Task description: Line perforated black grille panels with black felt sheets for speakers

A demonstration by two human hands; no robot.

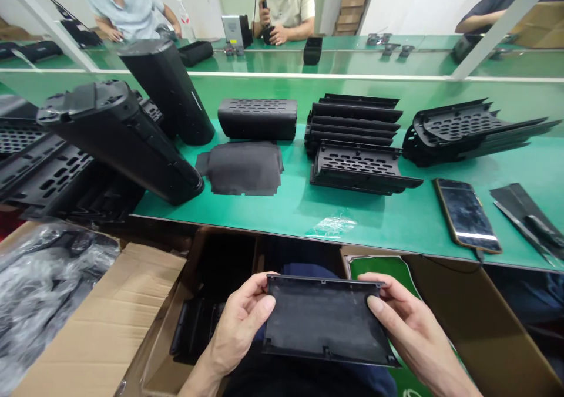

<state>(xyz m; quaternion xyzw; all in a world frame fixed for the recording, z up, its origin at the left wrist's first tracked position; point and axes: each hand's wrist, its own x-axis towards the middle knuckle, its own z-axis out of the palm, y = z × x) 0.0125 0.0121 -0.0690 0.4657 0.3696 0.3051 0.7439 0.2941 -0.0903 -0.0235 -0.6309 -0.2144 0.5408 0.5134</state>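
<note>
Both my hands hold one black plastic housing panel (326,320) below the front edge of the green table. My left hand (240,315) grips its left end, thumb on the inner face. At the right end, my right hand (403,320) pinches it the same way. The panel's inner face looks up at me, with small clip tabs along its long edges; its underside is hidden. Beyond it on the table lie a pile of thin black sheets (247,168), a slotted black housing (258,119), and a stack of slotted housing panels (355,121).
Two tall black casings (127,138) lean at the left. More panels (467,130) lie at the right, near a phone (467,215) with a cable. Cardboard boxes (101,320) flank me, one with plastic wrap (53,303). People sit across the table behind a white frame bar (282,76).
</note>
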